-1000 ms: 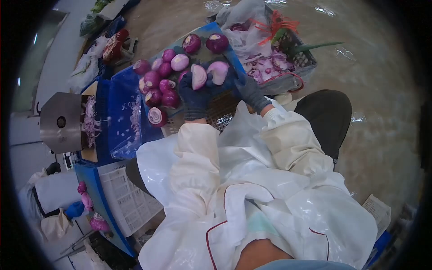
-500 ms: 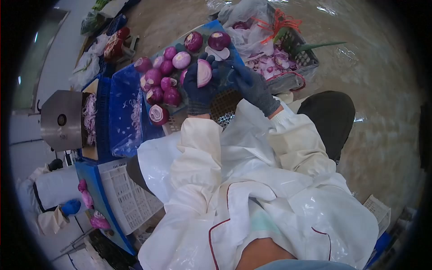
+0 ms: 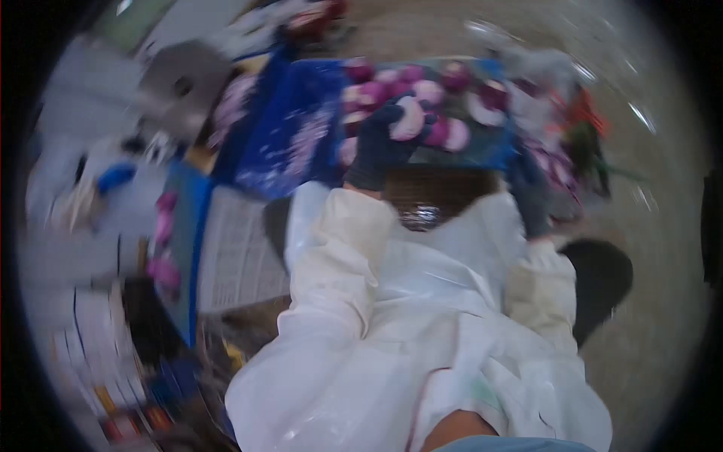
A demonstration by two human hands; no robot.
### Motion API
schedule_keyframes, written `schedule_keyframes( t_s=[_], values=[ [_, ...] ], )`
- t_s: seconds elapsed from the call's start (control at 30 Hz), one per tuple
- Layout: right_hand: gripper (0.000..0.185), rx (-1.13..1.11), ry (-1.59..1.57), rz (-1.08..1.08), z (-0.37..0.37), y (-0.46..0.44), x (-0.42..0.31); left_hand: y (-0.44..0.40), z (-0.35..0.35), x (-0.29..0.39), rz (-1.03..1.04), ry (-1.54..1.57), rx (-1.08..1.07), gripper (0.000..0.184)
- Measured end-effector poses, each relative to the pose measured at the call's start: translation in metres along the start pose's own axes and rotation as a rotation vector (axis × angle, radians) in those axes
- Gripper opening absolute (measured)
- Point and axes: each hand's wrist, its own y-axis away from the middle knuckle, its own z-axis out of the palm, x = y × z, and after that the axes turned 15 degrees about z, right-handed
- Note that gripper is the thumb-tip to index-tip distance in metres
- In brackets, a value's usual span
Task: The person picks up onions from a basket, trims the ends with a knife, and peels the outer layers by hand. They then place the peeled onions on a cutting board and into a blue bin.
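Note:
My left hand (image 3: 382,147), in a dark glove, is closed around a pale halved red onion (image 3: 408,119) over the near edge of the blue board (image 3: 493,153). Several whole and cut red onions (image 3: 428,92) lie on the board beside and beyond it. My right hand (image 3: 529,188), also gloved, is at the board's right end, close to the crate of onion peels (image 3: 557,167). Motion smears its fingers, and whether it holds anything cannot be made out.
A blue bin (image 3: 263,143) with sliced onion stands left of the board, beside a metal machine (image 3: 181,87). A brown mesh crate (image 3: 440,188) sits before my lap. Clear plastic and orange ties lie over the peel crate. A white perforated crate (image 3: 241,248) is at lower left.
The view has turned and is now blurred. My right hand has moved away from my left, toward the peel crate. The onion half is still in my left hand.

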Motion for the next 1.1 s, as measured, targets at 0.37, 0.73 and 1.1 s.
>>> schedule_keyframes(
  t_s=[0.37,0.73,1.1],
  values=[
    [0.041,-0.054,0.192,0.081,0.005,-0.018,0.045,0.119,-0.064,0.358,1.048,-2.795,0.437,0.032],
    [0.044,0.117,0.233,0.073,0.007,-0.018,0.036,0.093,-0.041,0.275,0.829,-3.03,0.089,0.035],
    [0.039,0.315,0.3,0.15,0.026,-0.045,-0.013,-0.045,-0.043,-0.052,0.781,-2.264,-0.827,0.056]
  ],
)
